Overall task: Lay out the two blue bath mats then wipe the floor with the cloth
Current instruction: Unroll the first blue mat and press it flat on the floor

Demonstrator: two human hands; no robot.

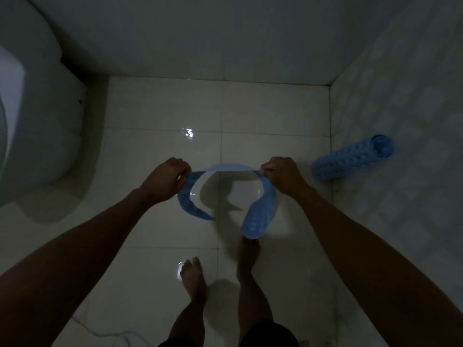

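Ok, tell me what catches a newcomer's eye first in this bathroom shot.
The blue bath mat stands out at centre, stretched above the glossy tiled floor between the left hand and right hand, its ends curling down. A second blue mat, rolled up, leans at the right wall's base. The white toilet fills the left edge.

Both arms reach forward; left hand (pixel 167 177) and right hand (pixel 283 175) closed in pinching fists, level, apart.
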